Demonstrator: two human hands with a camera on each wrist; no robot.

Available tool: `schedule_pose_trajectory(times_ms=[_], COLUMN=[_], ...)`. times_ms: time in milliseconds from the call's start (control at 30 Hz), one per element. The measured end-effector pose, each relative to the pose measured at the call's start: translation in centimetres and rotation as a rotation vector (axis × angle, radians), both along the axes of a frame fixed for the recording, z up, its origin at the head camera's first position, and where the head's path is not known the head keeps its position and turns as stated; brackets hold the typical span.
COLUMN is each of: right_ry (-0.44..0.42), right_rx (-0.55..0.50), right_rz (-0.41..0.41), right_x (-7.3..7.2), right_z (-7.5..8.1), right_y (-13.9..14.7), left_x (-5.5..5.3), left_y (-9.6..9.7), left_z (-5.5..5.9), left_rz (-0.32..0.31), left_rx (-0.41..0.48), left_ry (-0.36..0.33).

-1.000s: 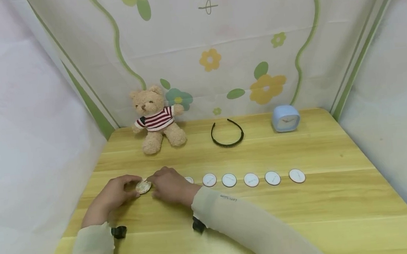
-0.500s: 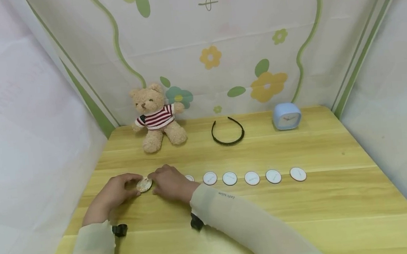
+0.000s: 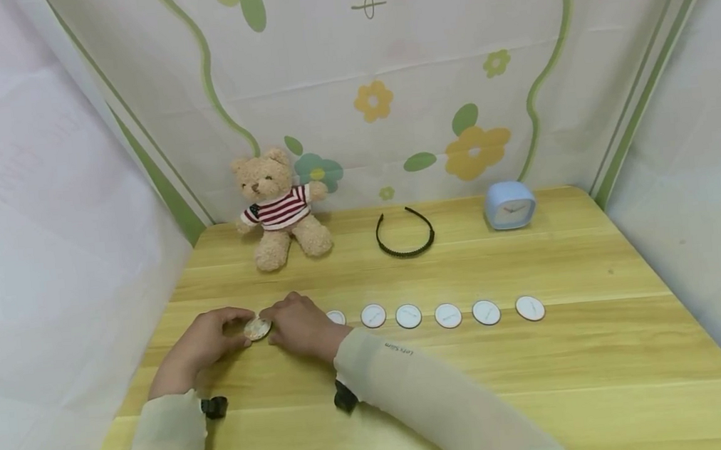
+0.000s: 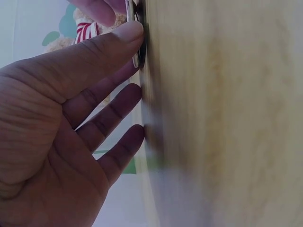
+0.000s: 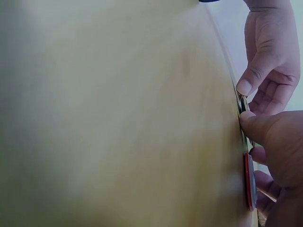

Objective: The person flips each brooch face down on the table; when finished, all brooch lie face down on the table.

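In the head view a round badge [image 3: 257, 329] with a cream, mottled face is between both hands at the left of the table. The left hand [image 3: 203, 344] holds its left edge; in the left wrist view the thumb lies on the thin badge [image 4: 136, 60], with the other fingertips at the tabletop. The right hand [image 3: 301, 328] pinches the opposite edge. Nearest the right hand is a white-backed disc [image 3: 336, 318], partly hidden behind it. A red-rimmed disc [image 5: 250, 182] lies below the right fingers in the right wrist view.
Several similar white discs [image 3: 448, 315] continue in a row to the right on the wooden table [image 3: 481, 422]. Behind them are a teddy bear [image 3: 282, 210] in a striped shirt, a black headband [image 3: 406, 253] and a blue clock [image 3: 510, 205]. Fabric walls surround the table.
The badge's face has tilted slightly between the fingers and looks paler than a second ago. Both hands keep nearly the same place; the whole head view has shifted a little.
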State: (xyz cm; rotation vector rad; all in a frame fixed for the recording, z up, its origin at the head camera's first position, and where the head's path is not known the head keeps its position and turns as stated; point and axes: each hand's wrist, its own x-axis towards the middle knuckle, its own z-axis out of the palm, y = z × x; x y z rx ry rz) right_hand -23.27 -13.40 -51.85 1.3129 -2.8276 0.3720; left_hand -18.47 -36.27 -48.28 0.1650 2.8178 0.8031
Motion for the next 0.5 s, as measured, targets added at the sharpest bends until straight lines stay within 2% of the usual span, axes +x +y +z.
schedule_pose_trajectory(times_ms=[233, 500], right_ry=[0.047, 0.076], right_rx=[0.020, 0.043], right_rz=[-0.016, -0.028], right_x=[0.22, 0.24], right_z=[0.06, 0.35], right_y=[-0.18, -0.17], left_x=[-0.06, -0.06], left_y=[-0.16, -0.17], left_z=[-0.33, -0.11], left_rz=[-0.004, 0.014], left_rx=[-0.007, -0.004], left_ry=[0.009, -0.016])
